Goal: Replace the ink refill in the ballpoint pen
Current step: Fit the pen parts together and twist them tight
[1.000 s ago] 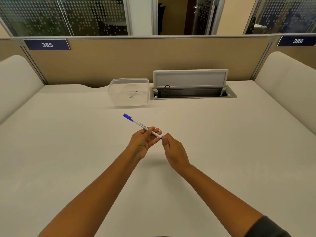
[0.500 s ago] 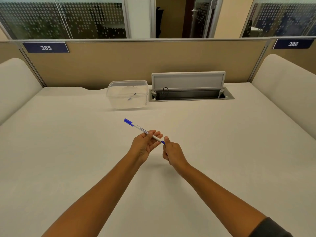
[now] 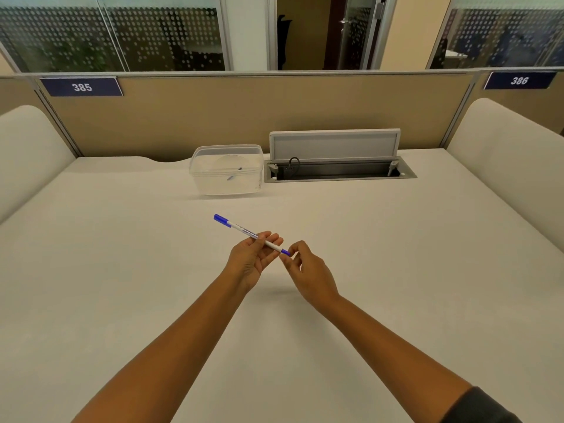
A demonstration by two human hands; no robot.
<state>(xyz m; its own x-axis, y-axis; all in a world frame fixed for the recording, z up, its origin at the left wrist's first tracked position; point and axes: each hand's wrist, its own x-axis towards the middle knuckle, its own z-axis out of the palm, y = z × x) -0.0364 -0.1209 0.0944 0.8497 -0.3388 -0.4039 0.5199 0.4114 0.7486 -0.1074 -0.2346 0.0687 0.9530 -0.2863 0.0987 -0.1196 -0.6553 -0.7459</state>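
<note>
A white ballpoint pen [image 3: 244, 231] with a blue cap at its far-left end is held above the middle of the desk, slanting down to the right. My left hand [image 3: 251, 259] grips its barrel between thumb and fingers. My right hand [image 3: 308, 271] pinches the small blue end piece at the pen's near end with thumb and forefinger. A clear plastic container [image 3: 227, 169] stands farther back on the desk, with a thin stick-like piece inside that looks like a refill [image 3: 234, 174].
The white desk [image 3: 122, 270] is bounded by a tan partition [image 3: 244, 111] at the back and padded side panels [image 3: 27, 154]. An open cable tray with its raised lid [image 3: 335, 145] sits right of the container.
Both hands and the pen sit slightly lower in the view. My right fingers have shifted around the pen's blue near end; the left grip is unchanged.
</note>
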